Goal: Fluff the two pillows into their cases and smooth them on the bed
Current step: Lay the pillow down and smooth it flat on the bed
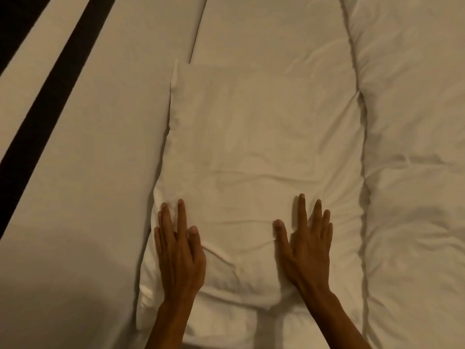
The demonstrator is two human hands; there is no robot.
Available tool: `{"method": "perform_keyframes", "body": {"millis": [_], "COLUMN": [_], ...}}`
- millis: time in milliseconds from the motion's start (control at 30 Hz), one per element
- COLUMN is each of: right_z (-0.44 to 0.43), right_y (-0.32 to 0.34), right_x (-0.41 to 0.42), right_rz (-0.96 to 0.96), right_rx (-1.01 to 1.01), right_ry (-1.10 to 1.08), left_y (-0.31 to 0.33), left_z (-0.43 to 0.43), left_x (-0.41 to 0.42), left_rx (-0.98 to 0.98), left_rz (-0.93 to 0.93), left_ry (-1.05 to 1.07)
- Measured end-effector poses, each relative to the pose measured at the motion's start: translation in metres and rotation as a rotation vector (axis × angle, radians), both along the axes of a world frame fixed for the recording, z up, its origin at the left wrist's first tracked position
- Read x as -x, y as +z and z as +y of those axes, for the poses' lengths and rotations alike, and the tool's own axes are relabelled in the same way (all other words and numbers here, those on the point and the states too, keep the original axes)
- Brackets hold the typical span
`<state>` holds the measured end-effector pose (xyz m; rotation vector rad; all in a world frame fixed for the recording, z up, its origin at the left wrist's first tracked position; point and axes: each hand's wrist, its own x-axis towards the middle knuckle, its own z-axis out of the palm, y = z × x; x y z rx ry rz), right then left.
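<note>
A white cased pillow (251, 152) lies lengthwise on the bed, running away from me in the middle of the head view. My left hand (180, 250) rests flat, palm down, on its near left edge with the fingers stretched out. On the near right part my right hand (305, 248) lies flat too, fingers spread. Neither hand grips anything. Creases in the case gather between and under the hands. A second white pillow (415, 147), puffy and wrinkled, lies alongside on the right.
The pale bed sheet (88, 197) spreads to the left of the pillow. A dark stripe (47, 102) crosses it diagonally at the upper left, with a dark area at the far left corner.
</note>
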<state>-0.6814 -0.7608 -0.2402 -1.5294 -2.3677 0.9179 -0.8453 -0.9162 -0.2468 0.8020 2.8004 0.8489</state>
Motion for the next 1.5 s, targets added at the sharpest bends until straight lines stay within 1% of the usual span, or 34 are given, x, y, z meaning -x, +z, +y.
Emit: {"method": "perform_keyframes", "body": {"millis": [67, 100, 200, 267, 367, 500, 667, 700, 767, 833, 900, 967, 1033, 1100, 1167, 1233, 1300, 1367, 1400, 1467, 1500], "right_z": [-0.002, -0.007, -0.032, -0.042, -0.049, -0.055, -0.072, -0.075, -0.076, -0.068, -0.055, -0.038, -0.026, -0.022, -0.014, -0.004, 0.011, 0.032, 0.044, 0.065, 0.072], "right_y": [0.006, 0.005, -0.013, -0.027, -0.037, -0.045, -0.057, -0.057, -0.05, -0.03, -0.003, 0.019, 0.026, 0.018, 0.002, -0.007, -0.004, 0.004, 0.007, 0.007, 0.005], "right_x": [0.007, 0.007, -0.006, -0.017, -0.028, -0.045, -0.075, -0.078, -0.08, -0.072, -0.053, -0.02, 0.019, 0.048, 0.051, 0.039, 0.031, 0.044, 0.057, 0.089, 0.101], "right_rz": [0.087, 0.098, 0.06, 0.057, 0.041, 0.025, -0.102, -0.127, -0.139, -0.082, 0.069, 0.152, 0.135, 0.059, -0.053, -0.13, -0.147, -0.1, -0.048, 0.031, 0.047], "right_rx": [-0.009, 0.007, 0.021, 0.02, 0.045, 0.064, 0.074, 0.066, -0.006, -0.155, -0.268, -0.286, -0.272, -0.221, -0.2, -0.16, -0.151, -0.196, -0.224, -0.234, -0.228], "right_ry": [-0.01, 0.006, 0.078, 0.046, 0.005, 0.009, 0.007, -0.006, -0.062, -0.1, -0.078, -0.018, 0.058, 0.182, 0.276, 0.236, 0.177, 0.167, 0.172, 0.202, 0.253], "left_y": [0.0, -0.003, -0.019, -0.027, -0.034, -0.038, -0.043, -0.039, -0.02, 0.01, 0.035, 0.042, 0.031, 0.007, -0.009, -0.01, 0.005, 0.023, 0.03, 0.031, 0.024], "left_z": [0.001, -0.001, -0.008, -0.009, -0.011, -0.026, -0.05, -0.051, -0.045, -0.028, -0.002, 0.028, 0.049, 0.051, 0.04, 0.033, 0.046, 0.082, 0.102, 0.134, 0.141], "left_x": [-0.007, -0.011, -0.023, -0.024, -0.025, -0.032, -0.032, -0.032, -0.034, -0.031, -0.021, -0.008, 0.002, 0.009, 0.018, 0.027, 0.036, 0.049, 0.058, 0.077, 0.085], "left_rx": [-0.02, 0.0, 0.092, 0.115, 0.102, 0.084, 0.141, 0.121, 0.007, -0.142, -0.244, -0.244, -0.149, -0.003, 0.101, 0.108, 0.038, -0.038, -0.058, -0.039, 0.011], "left_rz": [-0.022, -0.027, -0.008, 0.006, -0.011, -0.029, -0.011, -0.029, -0.094, -0.088, -0.008, 0.046, 0.056, 0.108, 0.161, 0.187, 0.196, 0.232, 0.234, 0.214, 0.215], "left_ry": [0.062, 0.079, 0.095, 0.103, 0.147, 0.219, 0.181, 0.195, 0.282, 0.302, 0.224, 0.113, -0.02, -0.157, -0.188, -0.184, -0.249, -0.32, -0.318, -0.304, -0.315]}}
